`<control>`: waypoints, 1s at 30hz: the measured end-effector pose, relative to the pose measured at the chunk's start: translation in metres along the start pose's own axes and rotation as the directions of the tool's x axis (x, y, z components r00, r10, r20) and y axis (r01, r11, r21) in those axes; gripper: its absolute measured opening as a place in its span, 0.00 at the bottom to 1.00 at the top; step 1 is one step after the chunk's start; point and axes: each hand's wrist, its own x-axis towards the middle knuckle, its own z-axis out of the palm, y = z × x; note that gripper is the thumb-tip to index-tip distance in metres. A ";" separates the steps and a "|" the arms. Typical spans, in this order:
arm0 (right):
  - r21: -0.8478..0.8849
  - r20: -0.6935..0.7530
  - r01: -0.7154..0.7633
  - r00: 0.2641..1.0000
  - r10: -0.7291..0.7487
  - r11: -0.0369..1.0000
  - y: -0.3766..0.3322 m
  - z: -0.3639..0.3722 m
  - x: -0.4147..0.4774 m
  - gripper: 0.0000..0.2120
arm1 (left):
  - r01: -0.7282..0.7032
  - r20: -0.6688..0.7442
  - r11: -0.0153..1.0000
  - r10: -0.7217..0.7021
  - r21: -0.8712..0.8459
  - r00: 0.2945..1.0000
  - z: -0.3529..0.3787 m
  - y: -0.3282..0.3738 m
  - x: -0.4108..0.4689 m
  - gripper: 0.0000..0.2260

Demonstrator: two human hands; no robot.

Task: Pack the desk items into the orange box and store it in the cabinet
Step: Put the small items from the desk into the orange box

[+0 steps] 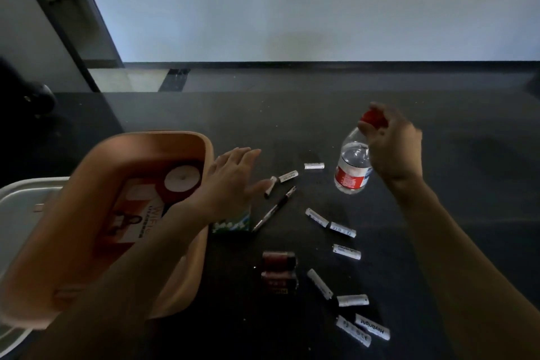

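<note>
The orange box (96, 161) sits at the left of the dark desk (292, 114), holding a red-and-white card and a white round item. My left hand (230, 178) hovers open beside the box's right wall, fingers spread, over a white battery (270, 183). My right hand (391, 143) grips the red cap of a clear water bottle (352, 169) with a red label, lifted and tilted above the desk. Several white batteries (346, 251) lie scattered, with a black pen (274, 209), two dark red batteries (277, 260) and a green-and-white packet (232, 225).
A white lidded container (20, 204) sits under and left of the orange box. A pale wall rises behind the desk's far edge, and a dark door frame (73, 9) stands at the upper left.
</note>
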 end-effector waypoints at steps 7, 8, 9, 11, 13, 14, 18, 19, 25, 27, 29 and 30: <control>0.166 -0.047 0.196 0.981 -0.190 0.967 -0.122 0.027 -0.002 0.20 | 0.134 -0.138 0.985 -0.148 -0.105 0.979 -0.066 -0.075 -0.054 0.28; 0.194 -0.076 0.212 0.977 -0.200 0.958 -0.139 0.031 -0.003 0.20 | 0.131 -0.156 0.990 -0.137 -0.048 0.978 -0.071 -0.088 -0.062 0.28; 0.220 -0.106 0.225 0.973 -0.206 0.949 -0.155 0.034 -0.004 0.20 | 0.124 -0.166 0.992 -0.121 0.012 0.979 -0.075 -0.101 -0.069 0.29; 0.244 -0.138 0.249 0.966 -0.220 0.937 -0.183 0.045 -0.008 0.20 | 0.123 -0.170 0.989 -0.107 0.086 0.980 -0.081 -0.124 -0.078 0.27; 0.251 -0.108 0.251 0.967 -0.231 0.935 -0.208 0.063 -0.016 0.21 | 0.120 -0.167 0.982 -0.096 0.145 0.981 -0.086 -0.144 -0.084 0.26; 0.257 -0.072 0.241 0.971 -0.230 0.936 -0.219 0.076 -0.022 0.21 | 0.114 -0.160 0.978 -0.086 0.173 0.983 -0.088 -0.154 -0.087 0.25; 0.292 0.136 0.163 0.968 -0.210 0.942 -0.238 0.130 -0.054 0.20 | 0.075 -0.138 0.974 -0.046 0.215 0.989 -0.092 -0.184 -0.094 0.24; 0.293 0.182 0.152 0.960 -0.211 0.944 -0.238 0.143 -0.063 0.20 | 0.073 -0.139 0.974 -0.044 0.212 0.989 -0.092 -0.190 -0.095 0.24; 0.318 0.219 0.078 0.964 -0.153 0.945 -0.233 0.186 -0.088 0.21 | 0.101 -0.151 0.982 -0.077 0.162 0.986 -0.092 -0.210 -0.099 0.25; 0.305 0.219 0.115 0.958 -0.186 0.946 -0.233 0.195 -0.093 0.21 | 0.109 -0.164 0.986 -0.087 0.129 0.983 -0.091 -0.212 -0.098 0.25; 0.316 0.217 0.168 0.945 -0.244 0.934 -0.233 0.204 -0.101 0.20 | 0.122 -0.174 0.989 -0.106 0.084 0.979 -0.091 -0.214 -0.096 0.26; 0.333 0.221 0.184 0.938 -0.267 0.925 -0.233 0.209 -0.106 0.20 | 0.129 -0.172 0.990 -0.116 0.064 0.978 -0.091 -0.216 -0.094 0.26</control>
